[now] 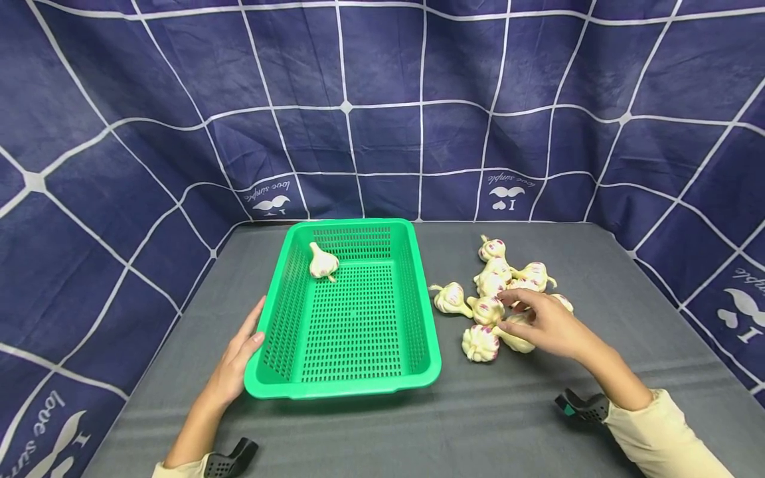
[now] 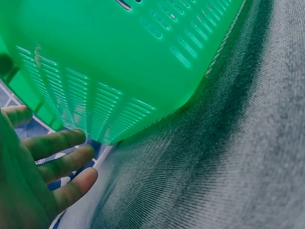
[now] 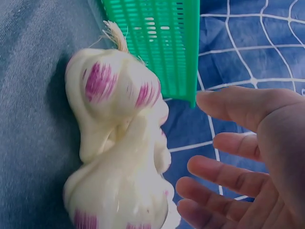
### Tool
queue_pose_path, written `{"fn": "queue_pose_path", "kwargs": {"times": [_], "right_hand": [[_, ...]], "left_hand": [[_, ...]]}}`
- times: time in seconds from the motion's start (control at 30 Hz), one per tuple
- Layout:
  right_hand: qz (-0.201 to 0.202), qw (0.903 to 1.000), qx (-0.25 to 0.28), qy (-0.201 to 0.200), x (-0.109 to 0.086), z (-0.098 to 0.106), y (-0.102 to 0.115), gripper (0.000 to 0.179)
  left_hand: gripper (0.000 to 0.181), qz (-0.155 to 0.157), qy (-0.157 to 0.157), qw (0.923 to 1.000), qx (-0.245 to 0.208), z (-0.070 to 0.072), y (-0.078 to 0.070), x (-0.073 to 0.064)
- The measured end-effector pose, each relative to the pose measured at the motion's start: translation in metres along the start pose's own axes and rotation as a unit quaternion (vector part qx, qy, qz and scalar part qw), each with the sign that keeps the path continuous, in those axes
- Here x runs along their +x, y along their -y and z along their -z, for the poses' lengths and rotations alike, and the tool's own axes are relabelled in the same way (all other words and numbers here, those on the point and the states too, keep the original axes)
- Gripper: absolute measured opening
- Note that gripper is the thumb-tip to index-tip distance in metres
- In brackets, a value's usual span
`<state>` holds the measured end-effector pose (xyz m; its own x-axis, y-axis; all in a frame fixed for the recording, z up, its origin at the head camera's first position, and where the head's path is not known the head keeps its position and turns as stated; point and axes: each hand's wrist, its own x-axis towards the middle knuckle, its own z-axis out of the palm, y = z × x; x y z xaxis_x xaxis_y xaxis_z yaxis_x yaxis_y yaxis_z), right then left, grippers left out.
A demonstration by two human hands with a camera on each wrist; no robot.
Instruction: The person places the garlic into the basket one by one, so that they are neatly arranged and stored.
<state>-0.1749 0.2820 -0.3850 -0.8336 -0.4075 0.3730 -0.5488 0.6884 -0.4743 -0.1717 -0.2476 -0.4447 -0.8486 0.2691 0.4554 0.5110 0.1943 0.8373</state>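
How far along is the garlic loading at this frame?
Done: one white, purple-streaked garlic bulb lies in the green perforated plastic basket. In hand: the right hand is open over the pile of garlic bulbs on the grey table, gripping none yet; the left hand rests open against the basket's near left corner. Left: roughly ten bulbs outside the basket.

one green basket [image 1: 418, 279], one garlic bulb [image 1: 323, 262] inside, about ten outside.
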Motion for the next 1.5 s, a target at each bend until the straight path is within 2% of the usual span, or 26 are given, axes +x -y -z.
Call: {"fn": "queue_pose_path", "kwargs": {"times": [0.43,0.7,0.87,1.07,1.5], "right_hand": [[0.01,0.9994,-0.025,0.021,-0.015,0.005,-0.011,0.052],[0.04,0.9968,-0.068,0.015,-0.02,0.001,-0.017,0.062],[0.034,0.9954,-0.083,0.032,-0.021,-0.001,-0.016,0.068],[0.02,0.9948,-0.081,0.058,-0.024,-0.004,-0.015,0.067],[0.039,0.9939,-0.091,0.05,-0.026,0.001,-0.014,0.066]], "left_hand": [[0.055,-0.013,-0.001,0.9999,0.001,0.001,0.001,0.001],[0.053,-0.016,-0.001,0.9999,0.002,0.0,0.001,0.001],[0.054,-0.013,-0.002,0.9999,0.002,0.0,0.001,0.001],[0.054,-0.001,-0.002,1.0,-0.003,0.0,0.001,-0.002],[0.054,-0.003,0.002,0.9999,-0.015,-0.001,0.0,-0.001]]}}
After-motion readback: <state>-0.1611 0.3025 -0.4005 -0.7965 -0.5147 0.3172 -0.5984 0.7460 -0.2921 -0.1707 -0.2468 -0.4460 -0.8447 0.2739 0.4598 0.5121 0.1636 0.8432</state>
